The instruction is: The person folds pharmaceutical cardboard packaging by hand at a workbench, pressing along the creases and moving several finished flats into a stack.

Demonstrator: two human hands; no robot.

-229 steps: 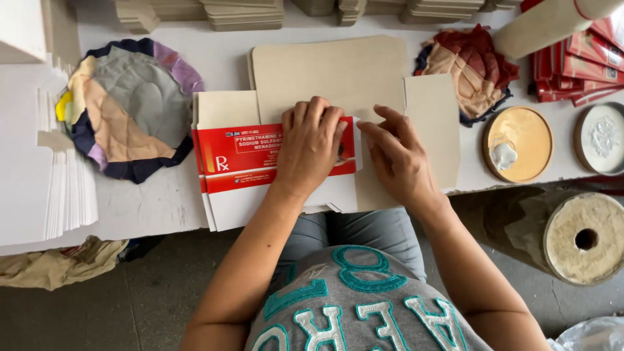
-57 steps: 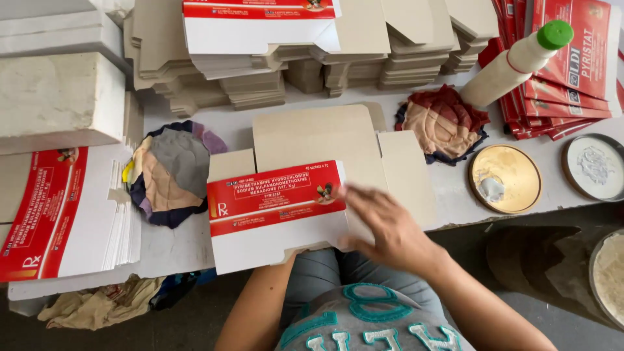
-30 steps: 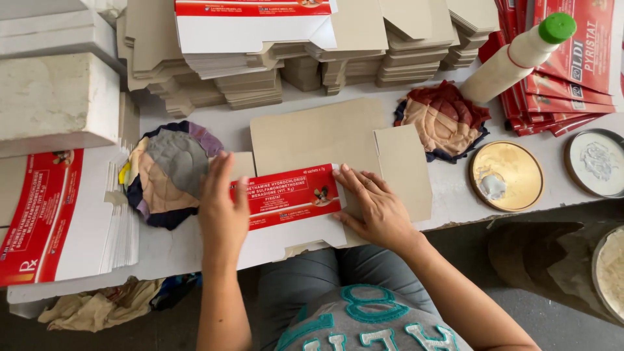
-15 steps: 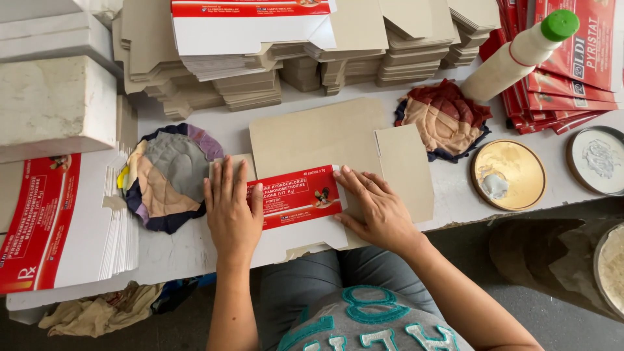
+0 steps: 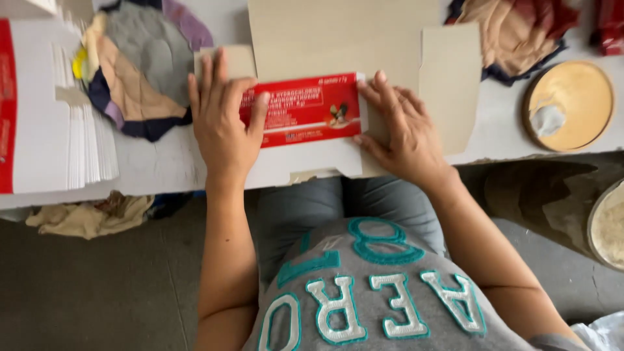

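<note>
- Flat carton blank (image 5: 305, 110), red printed panel facing up, brown card flaps spread around it; lies on the white tabletop (image 5: 156, 169) near the front edge, straight ahead of the person.
- Left hand (image 5: 221, 123) pressed flat on the blank's left end, fingers together and stretched out, palm down. Thumb reaches onto the red panel. It grips nothing, only presses.
- Right hand (image 5: 400, 133) flat on the blank's right end, fingers spread a little, tips at the red panel's right edge. Also an open palm pressing, nothing clasped.
- Red panel sits between the two hands; a white strip of the blank shows below it, toward the table edge.
- Patchwork cloth pad (image 5: 140, 71), grey, tan, purple and navy, just left of the left hand, touching or nearly touching the blank; hard to tell which.
- Stack of white flat cartons (image 5: 62, 123) with a red stripe, far left on the table.
- Second cloth pad (image 5: 520, 32), red and tan, upper right.
- Round yellow dish (image 5: 572, 107) holding a pale smear, possibly paste, right of the blank, apart from it.
- Crumpled beige rag (image 5: 84, 214) below the table edge, left.
</note>
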